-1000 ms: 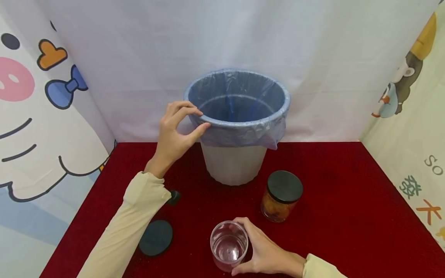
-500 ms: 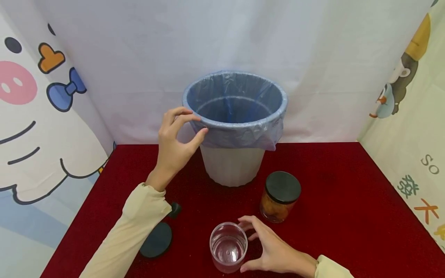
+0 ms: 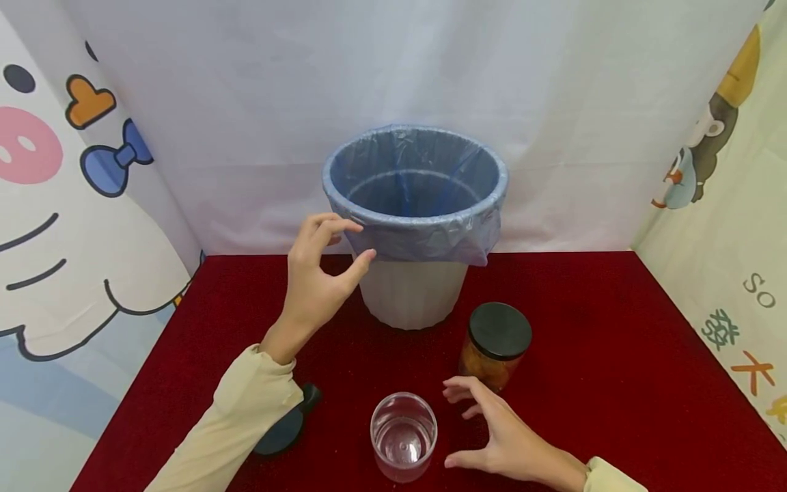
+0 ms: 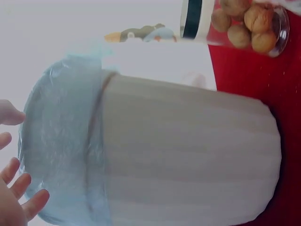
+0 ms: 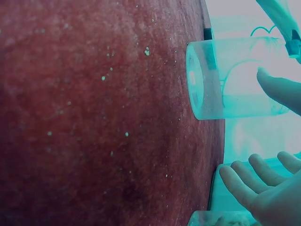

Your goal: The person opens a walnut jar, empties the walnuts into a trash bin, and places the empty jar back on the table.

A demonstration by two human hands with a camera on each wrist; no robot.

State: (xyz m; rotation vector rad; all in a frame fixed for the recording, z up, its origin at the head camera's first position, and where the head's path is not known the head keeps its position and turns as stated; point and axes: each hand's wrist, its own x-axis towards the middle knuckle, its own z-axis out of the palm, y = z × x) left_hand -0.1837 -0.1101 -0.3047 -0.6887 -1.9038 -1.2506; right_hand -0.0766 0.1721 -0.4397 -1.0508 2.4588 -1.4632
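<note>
A clear jar (image 3: 404, 437) without a lid stands upright near the front of the red table; it looks see-through down to its bottom. To its right, my right hand (image 3: 507, 434) hovers with fingers spread and curved, apart from the jar and holding nothing. My left hand (image 3: 316, 283) is raised by the left front of a bin (image 3: 415, 294) lined with a blue plastic bag (image 3: 430, 239). Its thumb and fingers are apart with nothing between them. Whether they touch the bag I cannot tell.
A jar with a black lid (image 3: 500, 331) stands right of the bin, holding brown round things (image 4: 258, 21) like walnuts. A dark round lid (image 3: 279, 434) lies partly under my left sleeve, beside a small dark object (image 3: 310, 396). Printed curtains surround the table.
My right hand has let go of the clear jar and drawn away to the right. My left hand has come down a little from the bin's rim. The jar stays put.
</note>
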